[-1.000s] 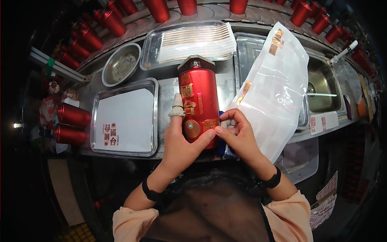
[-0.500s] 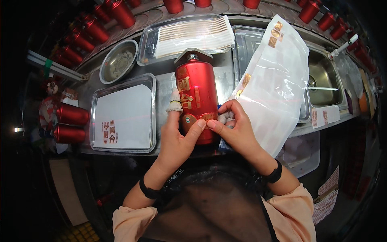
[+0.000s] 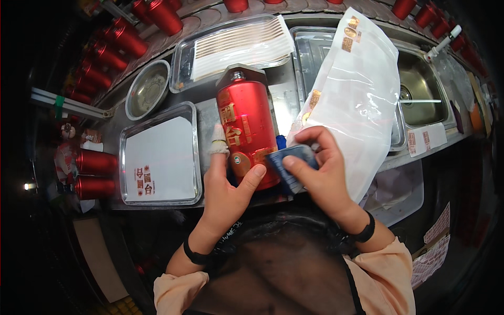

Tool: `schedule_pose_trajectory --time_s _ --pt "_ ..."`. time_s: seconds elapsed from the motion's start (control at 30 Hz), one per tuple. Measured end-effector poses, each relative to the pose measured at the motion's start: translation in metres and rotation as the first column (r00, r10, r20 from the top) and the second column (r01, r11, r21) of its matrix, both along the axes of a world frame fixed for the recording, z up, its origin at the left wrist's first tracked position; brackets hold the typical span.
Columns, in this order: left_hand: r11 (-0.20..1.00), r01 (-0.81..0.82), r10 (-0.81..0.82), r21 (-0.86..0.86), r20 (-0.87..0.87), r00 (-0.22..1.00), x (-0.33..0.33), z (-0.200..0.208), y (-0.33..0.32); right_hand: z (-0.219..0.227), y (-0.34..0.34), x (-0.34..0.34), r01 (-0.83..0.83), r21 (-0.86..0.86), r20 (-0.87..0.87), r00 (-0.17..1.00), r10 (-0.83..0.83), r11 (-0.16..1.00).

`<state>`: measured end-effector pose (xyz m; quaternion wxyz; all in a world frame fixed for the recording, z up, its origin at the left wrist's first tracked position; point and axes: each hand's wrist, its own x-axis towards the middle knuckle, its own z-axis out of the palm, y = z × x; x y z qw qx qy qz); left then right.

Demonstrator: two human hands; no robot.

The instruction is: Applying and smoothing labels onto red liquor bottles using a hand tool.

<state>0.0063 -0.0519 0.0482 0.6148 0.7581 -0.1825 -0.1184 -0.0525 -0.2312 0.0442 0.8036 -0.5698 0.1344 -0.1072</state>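
A red bottle [image 3: 247,113] with gold lettering lies before me, its neck pointing away, against a grey angular holder [image 3: 226,77]. My left hand [image 3: 227,181] grips the bottle's lower left side, thumb across the front near a round label. One left finger wears a white fingertip cover [image 3: 219,143]. In my right hand [image 3: 328,176], a folded blue-grey cloth [image 3: 298,152] is pinched between thumb and fingers. That cloth is at the bottle's lower right, beside a gold label [image 3: 262,155]. Dark blue material [image 3: 282,142] shows behind it.
Left is a metal tray [image 3: 198,152] with a white decal sheet [image 3: 163,152]. Behind stand a metal bowl [image 3: 148,89] and a tray with striped strips [image 3: 236,44]. Right, a large white sheet [image 3: 357,100] lies near a sink [image 3: 422,97]. Red bottles [image 3: 164,17] line the back.
My right hand has left the label, shifted right and now shows the blue-grey cloth in its fingers. My left hand stays on the bottle. The whole view has shifted slightly.
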Motion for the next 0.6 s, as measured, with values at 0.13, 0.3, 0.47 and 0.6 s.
schedule_pose_trajectory --time_s 0.13,0.3,0.47,0.6 --pt "0.987 -0.035 0.034 0.159 0.008 0.999 0.001 0.006 -0.004 -0.015 0.008 0.004 0.03 -0.375 0.038 0.999 -0.017 0.926" --pt "0.998 0.02 -0.019 0.058 -0.021 1.0 0.004 -0.005 0.002 -0.049 -0.01 -0.009 0.037 -0.244 -0.087 0.994 -0.06 0.969" --pt "0.994 0.046 -0.067 -0.095 -0.229 0.971 0.01 -0.009 0.012 -0.024 -0.006 -0.003 0.106 -0.004 -0.028 0.994 -0.106 0.994" --pt "0.988 0.085 -0.117 -0.13 -0.261 0.958 0.012 -0.01 0.012 -0.036 -0.005 0.009 0.07 -0.312 0.05 0.997 -0.057 0.948"
